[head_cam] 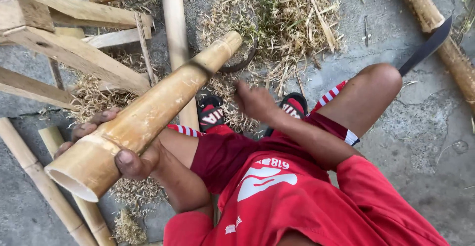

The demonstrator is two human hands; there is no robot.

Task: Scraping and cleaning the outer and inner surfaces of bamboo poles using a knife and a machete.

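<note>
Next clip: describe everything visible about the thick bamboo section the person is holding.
The thick pale-yellow hollow bamboo section is a smooth tan tube with darker node rings and an open, thin-walled cut end nearest the camera. It slants from lower left up to the right, its far end over the dry straw-like shavings. The left hand wraps it near the open end, thumb on top and fingers underneath. It crosses above the person's knee.

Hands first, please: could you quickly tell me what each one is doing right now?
Left hand: closed around the thick bamboo pole.
Right hand: holds nothing visible, blurred, fingers loosely curled; open or shut cannot be told.
</note>
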